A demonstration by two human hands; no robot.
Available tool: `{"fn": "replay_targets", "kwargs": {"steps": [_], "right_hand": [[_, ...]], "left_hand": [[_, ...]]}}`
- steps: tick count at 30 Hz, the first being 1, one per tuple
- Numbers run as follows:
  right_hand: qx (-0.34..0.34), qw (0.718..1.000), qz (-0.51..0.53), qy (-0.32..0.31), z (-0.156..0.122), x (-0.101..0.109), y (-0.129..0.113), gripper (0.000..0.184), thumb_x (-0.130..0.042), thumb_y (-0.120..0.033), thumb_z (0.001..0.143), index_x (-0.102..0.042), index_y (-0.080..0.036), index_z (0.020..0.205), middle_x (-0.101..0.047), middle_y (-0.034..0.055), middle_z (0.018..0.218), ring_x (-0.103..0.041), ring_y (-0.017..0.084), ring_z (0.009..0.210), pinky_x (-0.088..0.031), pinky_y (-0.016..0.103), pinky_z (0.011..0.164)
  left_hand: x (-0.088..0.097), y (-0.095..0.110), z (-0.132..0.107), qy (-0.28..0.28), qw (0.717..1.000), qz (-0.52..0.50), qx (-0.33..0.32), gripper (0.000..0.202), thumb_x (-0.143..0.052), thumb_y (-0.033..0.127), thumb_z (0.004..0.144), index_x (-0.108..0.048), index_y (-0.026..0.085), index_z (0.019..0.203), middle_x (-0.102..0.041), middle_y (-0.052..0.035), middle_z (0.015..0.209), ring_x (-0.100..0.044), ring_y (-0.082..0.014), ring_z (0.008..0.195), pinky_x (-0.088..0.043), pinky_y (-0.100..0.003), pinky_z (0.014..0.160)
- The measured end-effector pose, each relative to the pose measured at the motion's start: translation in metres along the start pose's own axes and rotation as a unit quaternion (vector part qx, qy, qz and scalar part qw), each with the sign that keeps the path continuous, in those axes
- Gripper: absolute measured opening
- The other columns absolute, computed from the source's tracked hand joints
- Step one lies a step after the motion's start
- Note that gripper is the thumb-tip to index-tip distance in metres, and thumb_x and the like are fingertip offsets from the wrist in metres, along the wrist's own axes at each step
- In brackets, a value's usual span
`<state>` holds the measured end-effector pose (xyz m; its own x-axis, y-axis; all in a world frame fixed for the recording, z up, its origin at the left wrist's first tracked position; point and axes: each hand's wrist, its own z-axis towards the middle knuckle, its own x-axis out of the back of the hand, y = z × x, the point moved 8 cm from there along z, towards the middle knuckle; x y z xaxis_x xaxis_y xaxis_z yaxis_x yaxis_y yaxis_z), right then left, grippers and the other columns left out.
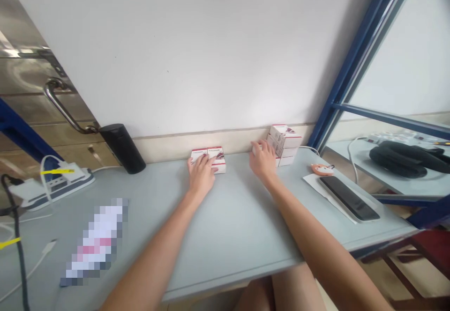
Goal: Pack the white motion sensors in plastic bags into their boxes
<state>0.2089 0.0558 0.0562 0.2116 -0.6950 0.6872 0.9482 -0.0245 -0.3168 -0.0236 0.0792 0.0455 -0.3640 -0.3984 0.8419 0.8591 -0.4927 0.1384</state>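
My left hand (201,174) lies flat with fingers stretched out on top of a pair of small white-and-red boxes (215,155) set side by side near the wall. My right hand (263,161) reaches to a stack of similar white-and-red boxes (286,141) at the back right; its fingers curl against the stack's left side, touching a lower box. Both forearms stretch across the pale grey table (232,226).
A black cylinder (123,148) stands at the back left beside a white power strip (52,184) with cables. A black phone (348,197) on white paper and a small orange fox-shaped item (321,169) lie at the right. A blue metal frame (351,67) rises at the right.
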Motion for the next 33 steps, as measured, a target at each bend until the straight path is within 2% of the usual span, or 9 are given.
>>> {"fn": "replay_targets", "kwargs": {"steps": [4, 8, 16, 20, 22, 25, 29, 31, 33], "right_hand": [[-0.046, 0.995, -0.067, -0.050, -0.006, -0.015, 0.028, 0.050, -0.055, -0.014, 0.092, -0.058, -0.011, 0.142, -0.060, 0.0250, 0.145, -0.049, 0.038, 0.140, -0.037, 0.056, 0.116], [-0.059, 0.993, -0.044, -0.096, -0.006, -0.020, 0.032, 0.049, -0.047, -0.003, 0.090, -0.066, -0.017, 0.134, -0.069, 0.0196, 0.132, -0.062, 0.033, 0.126, -0.046, 0.045, 0.107], [-0.120, 0.981, 0.053, -0.142, -0.002, -0.008, 0.024, 0.051, -0.055, -0.007, 0.088, -0.071, -0.026, 0.133, -0.075, 0.0107, 0.129, -0.071, 0.031, 0.116, -0.053, 0.041, 0.095], [-0.143, 0.973, 0.141, -0.111, 0.000, 0.000, 0.017, 0.049, -0.057, -0.012, 0.085, -0.073, -0.030, 0.128, -0.079, 0.0058, 0.121, -0.072, 0.030, 0.114, -0.053, 0.041, 0.097], [-0.151, 0.960, 0.220, -0.084, 0.002, 0.002, 0.016, 0.044, -0.058, -0.014, 0.083, -0.075, -0.029, 0.121, -0.079, 0.0043, 0.121, -0.072, 0.028, 0.115, -0.053, 0.040, 0.100], [-0.206, 0.905, 0.367, -0.064, 0.004, -0.005, 0.023, 0.038, -0.057, -0.018, 0.081, -0.075, -0.024, 0.114, -0.079, 0.0064, 0.119, -0.074, 0.025, 0.109, -0.057, 0.038, 0.095], [-0.316, 0.757, 0.557, -0.130, -0.004, -0.031, 0.024, 0.050, -0.051, -0.021, 0.082, -0.064, -0.017, 0.130, -0.078, 0.0117, 0.115, -0.076, 0.025, 0.098, -0.061, 0.038, 0.080], [-0.277, 0.722, 0.608, -0.181, -0.004, -0.034, 0.008, 0.056, -0.052, -0.023, 0.083, -0.058, -0.018, 0.138, -0.078, 0.0109, 0.116, -0.076, 0.025, 0.100, -0.061, 0.038, 0.081], [-0.205, 0.721, 0.623, -0.225, -0.004, -0.028, -0.012, 0.054, -0.053, -0.031, 0.089, -0.056, -0.020, 0.142, -0.077, 0.0100, 0.119, -0.075, 0.025, 0.102, -0.061, 0.038, 0.082]], "left_hand": [[0.007, 0.008, -0.001, -0.008, 1.000, 0.027, 0.001, 0.048, -0.047, 0.001, 0.085, -0.069, 0.020, 0.123, -0.074, -0.0149, 0.126, -0.061, -0.0330, 0.131, -0.032, -0.056, 0.119], [0.005, 0.007, -0.002, -0.022, 0.999, 0.043, 0.017, 0.045, -0.046, 0.001, 0.086, -0.068, 0.019, 0.120, -0.073, -0.0156, 0.122, -0.061, -0.0342, 0.129, -0.046, -0.050, 0.107], [-0.001, 0.003, -0.002, -0.016, 0.999, 0.039, 0.030, 0.043, -0.050, 0.002, 0.086, -0.065, 0.018, 0.123, -0.069, -0.0184, 0.125, -0.054, -0.0373, 0.135, -0.043, -0.054, 0.111], [-0.006, -0.003, 0.001, -0.037, 0.999, 0.036, 0.017, 0.041, -0.049, 0.003, 0.087, -0.065, 0.016, 0.123, -0.067, -0.0186, 0.125, -0.056, -0.0360, 0.130, -0.044, -0.053, 0.110], [-0.003, -0.001, 0.002, -0.022, 0.999, 0.041, 0.010, 0.038, -0.051, 0.007, 0.089, -0.066, 0.016, 0.122, -0.066, -0.0196, 0.126, -0.054, -0.0376, 0.133, -0.037, -0.058, 0.117], [0.010, 0.018, -0.001, 0.042, 0.999, 0.019, -0.018, 0.035, -0.055, 0.014, 0.092, -0.067, 0.020, 0.124, -0.063, -0.0189, 0.134, -0.048, -0.0385, 0.142, -0.019, -0.064, 0.126], [0.020, 0.040, -0.008, 0.108, 0.987, -0.122, 0.006, 0.034, -0.057, 0.033, 0.100, -0.061, 0.025, 0.133, -0.060, -0.0161, 0.141, -0.055, -0.0341, 0.136, -0.031, -0.060, 0.121], [0.014, 0.045, -0.009, 0.107, 0.962, -0.249, 0.026, 0.051, -0.063, 0.042, 0.098, -0.048, 0.025, 0.144, -0.059, -0.0171, 0.143, -0.059, -0.0324, 0.132, -0.042, -0.055, 0.114], [0.001, 0.051, -0.009, 0.079, 0.916, -0.391, 0.027, 0.066, -0.065, 0.045, 0.096, -0.032, 0.026, 0.150, -0.060, -0.0173, 0.142, -0.064, -0.0282, 0.125, -0.052, -0.047, 0.104]]}}
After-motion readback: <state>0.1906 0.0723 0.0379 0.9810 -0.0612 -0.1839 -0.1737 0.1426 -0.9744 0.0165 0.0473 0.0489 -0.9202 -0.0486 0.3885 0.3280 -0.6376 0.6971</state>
